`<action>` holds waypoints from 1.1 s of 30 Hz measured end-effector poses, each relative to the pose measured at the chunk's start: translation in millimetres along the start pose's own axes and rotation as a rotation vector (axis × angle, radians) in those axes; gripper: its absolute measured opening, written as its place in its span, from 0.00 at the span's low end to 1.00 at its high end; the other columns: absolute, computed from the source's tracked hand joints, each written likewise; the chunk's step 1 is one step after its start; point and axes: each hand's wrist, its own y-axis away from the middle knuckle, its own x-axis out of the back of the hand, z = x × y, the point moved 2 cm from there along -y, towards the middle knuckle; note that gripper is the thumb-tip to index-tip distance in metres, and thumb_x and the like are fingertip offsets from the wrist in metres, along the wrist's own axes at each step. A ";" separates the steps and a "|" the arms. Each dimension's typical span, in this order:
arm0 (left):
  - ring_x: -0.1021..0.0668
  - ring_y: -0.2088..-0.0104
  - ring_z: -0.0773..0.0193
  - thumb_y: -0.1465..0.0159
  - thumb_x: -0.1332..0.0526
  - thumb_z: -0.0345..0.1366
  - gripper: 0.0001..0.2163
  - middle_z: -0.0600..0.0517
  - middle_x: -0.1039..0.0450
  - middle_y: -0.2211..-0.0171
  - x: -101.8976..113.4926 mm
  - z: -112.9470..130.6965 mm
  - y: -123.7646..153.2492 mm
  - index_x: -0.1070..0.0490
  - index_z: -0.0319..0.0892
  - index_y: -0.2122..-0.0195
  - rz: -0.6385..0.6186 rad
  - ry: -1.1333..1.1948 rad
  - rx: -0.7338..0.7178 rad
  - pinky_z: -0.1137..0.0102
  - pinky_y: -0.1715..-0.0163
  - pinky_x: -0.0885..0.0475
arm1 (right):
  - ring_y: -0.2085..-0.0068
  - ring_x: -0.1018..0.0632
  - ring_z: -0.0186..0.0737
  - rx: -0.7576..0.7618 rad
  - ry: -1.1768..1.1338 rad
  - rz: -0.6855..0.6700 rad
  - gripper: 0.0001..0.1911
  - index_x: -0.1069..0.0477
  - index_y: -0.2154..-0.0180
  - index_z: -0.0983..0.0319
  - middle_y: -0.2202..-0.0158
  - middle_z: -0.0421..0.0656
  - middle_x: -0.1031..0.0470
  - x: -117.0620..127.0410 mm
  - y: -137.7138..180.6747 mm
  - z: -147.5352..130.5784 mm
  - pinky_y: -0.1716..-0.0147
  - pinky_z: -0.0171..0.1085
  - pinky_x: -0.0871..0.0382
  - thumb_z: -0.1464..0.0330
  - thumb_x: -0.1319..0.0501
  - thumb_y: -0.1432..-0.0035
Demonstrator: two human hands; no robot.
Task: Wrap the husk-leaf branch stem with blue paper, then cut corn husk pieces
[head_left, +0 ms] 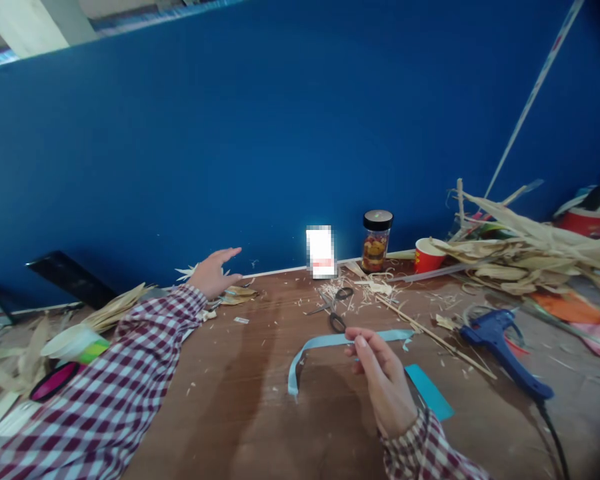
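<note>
My right hand (383, 380) pinches a light blue ribbon strip (325, 341) between thumb and fingers, low over the brown table. One end of the strip curls down to the left; the other reaches right past my fingers. My left hand (214, 273) is stretched out toward the back edge, fingers apart, holding nothing. Under and beside it lie pale dried husk pieces (239, 294). Black-handled scissors (337, 322) lie just beyond the ribbon. A flat turquoise piece (430, 392) rests on the table right of my right hand.
A blue glue gun (507, 353) with a cord lies at right, near a thin stick (435, 337). Behind stand a black-lidded jar (377, 241), a red paper cup (427, 255) and heaped dried husks (510, 257). A white-green cup (75, 343) sits at left. A blue partition (240, 147) closes the back.
</note>
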 end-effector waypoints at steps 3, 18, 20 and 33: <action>0.23 0.65 0.54 0.45 0.47 0.46 0.21 0.47 0.23 0.69 -2.0 -5.1 1.2 0.30 0.41 0.54 0.055 -0.024 0.083 0.62 0.63 0.29 | 0.64 0.28 0.39 -0.005 -0.004 -0.009 0.16 0.31 0.60 0.60 0.64 0.44 0.27 -1.0 0.9 -0.6 0.72 0.32 0.35 0.57 0.46 0.44; 0.22 0.67 0.59 0.45 0.45 0.42 0.11 0.47 0.23 0.69 -15.6 1.8 6.4 0.31 0.41 0.71 0.144 0.227 0.177 0.68 0.70 0.28 | 0.67 0.28 0.39 -0.003 -0.008 -0.030 0.16 0.30 0.62 0.61 0.67 0.44 0.27 -3.5 2.3 0.3 0.74 0.33 0.36 0.57 0.45 0.44; 0.23 0.76 0.63 0.44 0.46 0.42 0.12 0.48 0.22 0.70 -22.8 4.3 6.9 0.32 0.41 0.63 0.065 0.277 0.173 0.70 0.77 0.29 | 0.68 0.28 0.39 -0.008 0.001 -0.044 0.16 0.30 0.62 0.61 0.68 0.44 0.28 -4.5 2.7 0.6 0.75 0.32 0.36 0.57 0.46 0.44; 0.34 0.46 0.52 0.42 0.65 0.58 0.33 0.44 0.44 0.41 -33.3 5.3 5.8 0.40 0.46 0.45 -0.100 0.534 0.228 0.60 0.56 0.32 | 0.69 0.28 0.38 0.005 0.002 -0.074 0.16 0.30 0.63 0.62 0.68 0.44 0.27 -5.9 2.4 1.8 0.76 0.32 0.36 0.57 0.46 0.44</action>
